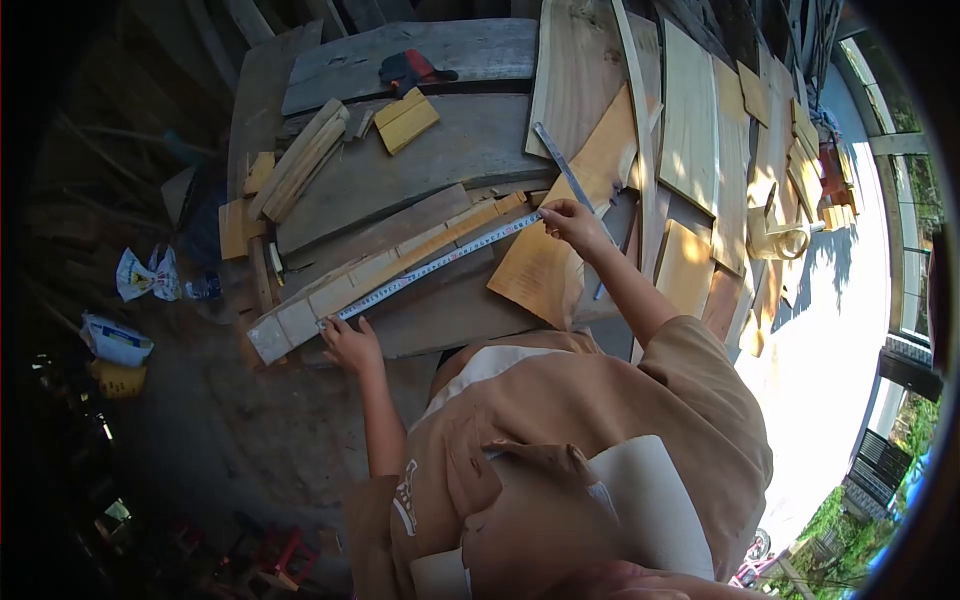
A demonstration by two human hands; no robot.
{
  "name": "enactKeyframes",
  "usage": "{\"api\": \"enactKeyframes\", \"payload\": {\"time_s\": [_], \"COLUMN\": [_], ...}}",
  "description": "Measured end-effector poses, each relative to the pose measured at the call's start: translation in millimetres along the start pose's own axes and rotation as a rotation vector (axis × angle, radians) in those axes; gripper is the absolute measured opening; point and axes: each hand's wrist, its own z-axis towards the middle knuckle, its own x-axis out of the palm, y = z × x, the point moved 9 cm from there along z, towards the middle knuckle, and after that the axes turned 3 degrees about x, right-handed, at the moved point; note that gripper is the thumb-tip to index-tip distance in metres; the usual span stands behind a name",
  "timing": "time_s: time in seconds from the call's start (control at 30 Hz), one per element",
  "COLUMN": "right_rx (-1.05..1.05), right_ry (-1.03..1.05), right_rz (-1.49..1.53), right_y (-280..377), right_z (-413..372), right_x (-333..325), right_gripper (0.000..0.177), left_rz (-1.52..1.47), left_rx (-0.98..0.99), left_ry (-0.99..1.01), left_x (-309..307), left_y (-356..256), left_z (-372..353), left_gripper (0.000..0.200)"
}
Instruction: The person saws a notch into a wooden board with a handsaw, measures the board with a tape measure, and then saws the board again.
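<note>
A white tape measure blade (pixel 430 267) is stretched at a slant along a long strip of wood (pixel 400 262) with lines marked across it. At the lower left end, my left hand (pixel 352 348) grips the blade with its fingertips, its thumb raised. My right hand (pixel 573 224) pinches the upper right end of the blade, its fingers curled. Whatever else lies inside the right hand is hidden. Just beyond the right hand, a metal square (pixel 566 170) rests across an orange-brown board (pixel 540 265).
A dark cap (pixel 415 72) and a yellow wood block (pixel 407 121) lie on the wide grey planks (pixel 420 135). Several pale boards (pixel 690 125) lean at the right, with a roll of tape (pixel 793 242) nearby. Plastic bags (pixel 148 274) are at the left.
</note>
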Motion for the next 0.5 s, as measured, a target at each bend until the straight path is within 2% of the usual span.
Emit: {"api": "enactKeyframes", "payload": {"time_s": [0.17,0.5], "right_rx": [-0.006,-0.082], "right_ry": [0.037,0.027], "right_rz": [0.092,-0.067], "right_y": [8,25], "right_z": [14,33], "right_x": [9,13], "right_gripper": [0.017,0.020], "left_rz": [0.010,0.027], "left_rx": [-0.005,-0.016], "left_ry": [0.001,-0.019], "left_x": [-2,0], "left_y": [-3,-3], "left_z": [-1,-1], "left_gripper": [0.060,0.061]}}
